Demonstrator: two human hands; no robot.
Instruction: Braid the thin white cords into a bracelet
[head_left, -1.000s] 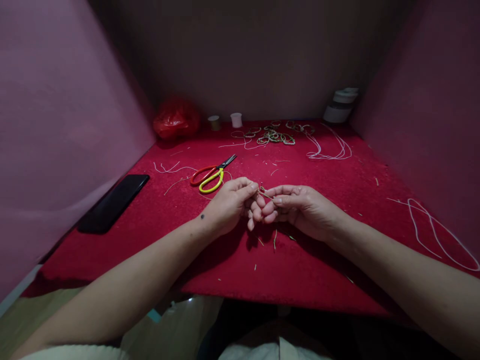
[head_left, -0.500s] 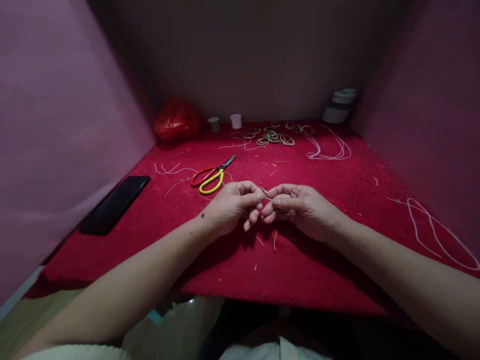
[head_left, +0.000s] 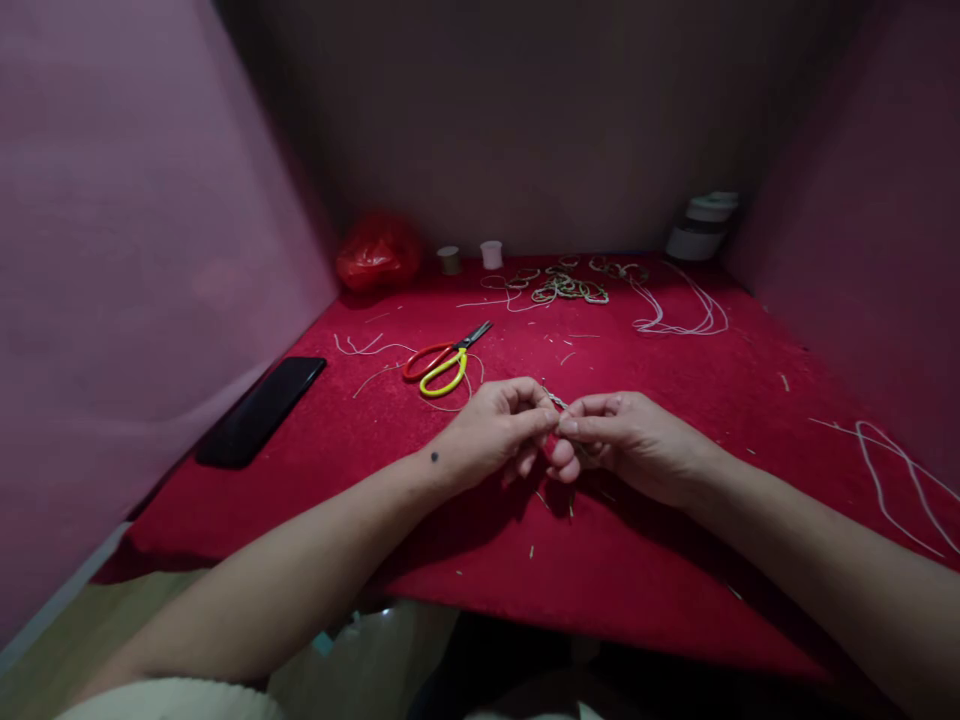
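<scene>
We saw left hand [head_left: 510, 428] and right hand [head_left: 637, 442], thumbs and forefingers pinched nearly closed on a braided cord [head_left: 556, 399] between them, over red cloth [head_left: 675, 375]. Scissors [head_left: 460, 350] lay beyond, then looped cords [head_left: 570, 290].

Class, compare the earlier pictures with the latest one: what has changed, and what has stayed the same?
The left hand has moved rightward, its thumb tip now close to that of the right hand; more twisted cord shows just past them. Nothing was visibly let go. The view shifted, so things on the red cloth appear further right and lower. The scissors, phone and red bag lie as before.
</scene>
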